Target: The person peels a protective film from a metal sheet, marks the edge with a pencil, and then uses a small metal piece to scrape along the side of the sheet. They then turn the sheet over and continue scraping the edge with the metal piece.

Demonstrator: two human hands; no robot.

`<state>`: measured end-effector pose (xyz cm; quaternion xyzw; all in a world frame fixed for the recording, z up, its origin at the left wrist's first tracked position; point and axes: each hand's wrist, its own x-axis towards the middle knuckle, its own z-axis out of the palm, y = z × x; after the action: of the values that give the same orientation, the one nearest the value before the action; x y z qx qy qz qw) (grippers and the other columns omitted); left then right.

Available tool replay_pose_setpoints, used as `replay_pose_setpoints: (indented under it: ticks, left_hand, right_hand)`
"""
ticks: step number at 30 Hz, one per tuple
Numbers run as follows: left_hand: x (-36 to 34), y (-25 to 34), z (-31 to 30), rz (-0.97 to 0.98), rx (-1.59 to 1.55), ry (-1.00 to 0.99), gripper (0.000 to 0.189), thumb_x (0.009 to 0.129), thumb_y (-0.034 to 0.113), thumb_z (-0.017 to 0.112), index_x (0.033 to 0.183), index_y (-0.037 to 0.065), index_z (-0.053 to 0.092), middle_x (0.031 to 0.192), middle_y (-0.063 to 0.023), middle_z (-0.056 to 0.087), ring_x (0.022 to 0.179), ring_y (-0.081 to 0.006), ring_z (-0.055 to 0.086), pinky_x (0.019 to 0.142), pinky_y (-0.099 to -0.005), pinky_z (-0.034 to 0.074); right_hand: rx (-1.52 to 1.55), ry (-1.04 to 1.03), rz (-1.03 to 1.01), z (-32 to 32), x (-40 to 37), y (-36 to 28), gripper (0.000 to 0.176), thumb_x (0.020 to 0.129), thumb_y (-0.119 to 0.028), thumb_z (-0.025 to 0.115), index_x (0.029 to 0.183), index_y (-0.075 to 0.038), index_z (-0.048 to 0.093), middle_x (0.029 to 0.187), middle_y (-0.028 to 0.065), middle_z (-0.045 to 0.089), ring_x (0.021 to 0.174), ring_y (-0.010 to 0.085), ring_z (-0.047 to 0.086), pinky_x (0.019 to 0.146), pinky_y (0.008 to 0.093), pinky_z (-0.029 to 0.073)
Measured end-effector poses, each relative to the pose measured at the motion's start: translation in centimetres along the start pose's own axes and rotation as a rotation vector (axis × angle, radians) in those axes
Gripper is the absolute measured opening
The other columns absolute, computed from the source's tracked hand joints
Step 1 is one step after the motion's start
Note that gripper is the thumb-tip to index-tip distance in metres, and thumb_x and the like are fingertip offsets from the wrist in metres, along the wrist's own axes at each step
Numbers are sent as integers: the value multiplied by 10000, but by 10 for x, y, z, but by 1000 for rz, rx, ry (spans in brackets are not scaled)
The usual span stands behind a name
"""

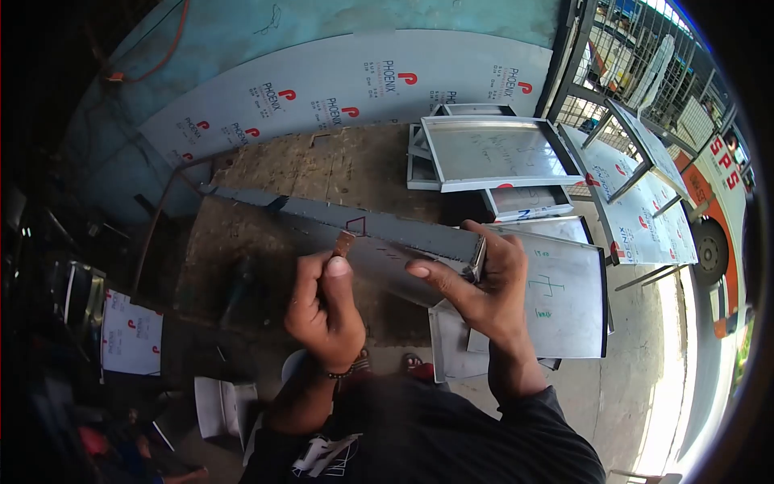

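Observation:
A long grey sheet-metal panel with a folded edge is held tilted on its side over the wooden table. Around its near right corner my right hand is closed, with the thumb on the panel's face and the fingers over the edge. My left hand pinches a small reddish-brown strip between thumb and finger. The strip's tip is at the panel's folded edge, just below a red drawn outline. What the strip is made of cannot be made out.
Beneath the panel is a worn wooden table. Shallow metal trays are stacked at its right back, and a marked metal sheet lies to the right. Printed sheeting leans on the wall. A metal table lies upside down on the right.

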<state>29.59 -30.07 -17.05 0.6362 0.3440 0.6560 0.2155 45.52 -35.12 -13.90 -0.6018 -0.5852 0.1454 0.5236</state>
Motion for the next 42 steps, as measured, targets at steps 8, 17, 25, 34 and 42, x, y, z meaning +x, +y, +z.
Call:
replay_pose_setpoints:
  ticks: [8,17,25,34,42]
  left_hand:
    - [23,-20,-32,1,-55,-34,228,1009,158,544,874,-25,554,749,-19,528,658,-60,443,584,-218,350]
    - [56,16,-26,435,-78,-265,85,912,56,644,904,-24,615,756,-76,619,631,-152,539,601,-282,406]
    - [67,33,-22,504,66,-388,60,880,30,670,838,22,628,655,-58,583,505,-192,530,506,-324,347]
    - [33,39,-13,133,33,-162,70,949,39,586,900,-10,585,672,-123,604,542,-236,612,495,-321,440]
    - [18,35,3,111,4,-150,58,949,58,594,912,14,598,623,-122,551,508,-268,562,475,-359,411]
  right_hand:
    - [-81,-48,-150,-1,34,4,375,681,-291,900,884,-15,745,751,40,722,638,133,606,711,277,453]
    - [-16,-146,-158,10,47,-2,626,663,-394,895,1011,84,688,643,93,634,614,186,524,742,302,422]
    - [-125,-92,-228,10,39,1,604,662,-389,889,1043,37,694,659,88,621,658,184,506,747,310,418]
    - [-43,-64,-174,19,21,-24,543,720,-296,857,1029,108,667,625,131,632,520,210,582,596,336,450]
    - [162,31,-113,26,14,-32,218,784,-95,747,907,40,629,656,140,655,558,159,652,530,297,478]
